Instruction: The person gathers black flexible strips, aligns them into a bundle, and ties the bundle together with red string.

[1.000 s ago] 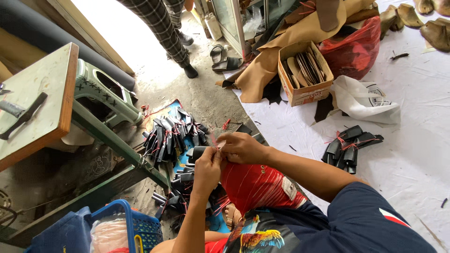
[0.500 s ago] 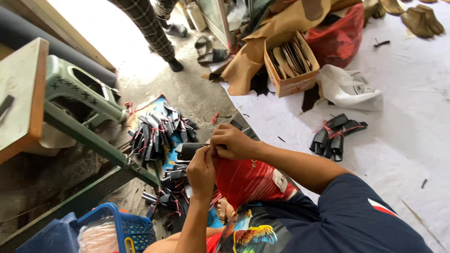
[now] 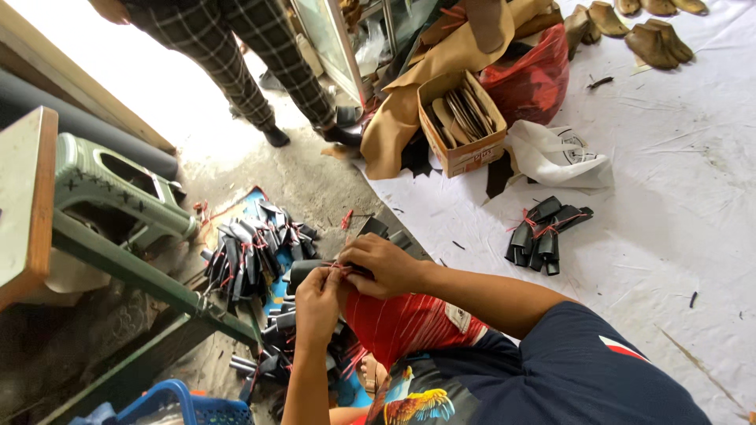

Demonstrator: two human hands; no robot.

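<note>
- Right hand (image 3: 384,266): fingers curled over a rolled black bundle (image 3: 309,271), pinching a red tie (image 3: 340,268) at its top.
- Left hand (image 3: 316,303): raised just below the right, fingertips closed on the same red tie, touching the right hand.
- Bundle position: held between both hands, above the lap and a red cloth (image 3: 409,323).
- Directly beyond the hands: heap of black rolled pieces (image 3: 248,252) with red ties, lying on a blue mat on the floor.
- Right of the hands, well apart: small cluster of tied black rolls (image 3: 543,232) on the white sheet (image 3: 677,197).
- Farther out: cardboard box (image 3: 461,118) of flat sole-shaped pieces, white bag (image 3: 559,153), red sack (image 3: 531,75).
- Left of the hands: green stool (image 3: 118,189) under a table frame; blue basket (image 3: 185,405) below.
- Far edge: legs of another person in checked trousers (image 3: 236,55).
- Progress, judged: many rolls already tied in both groups; current roll not yet finished; count of untied rolls in the heap cannot be told.
</note>
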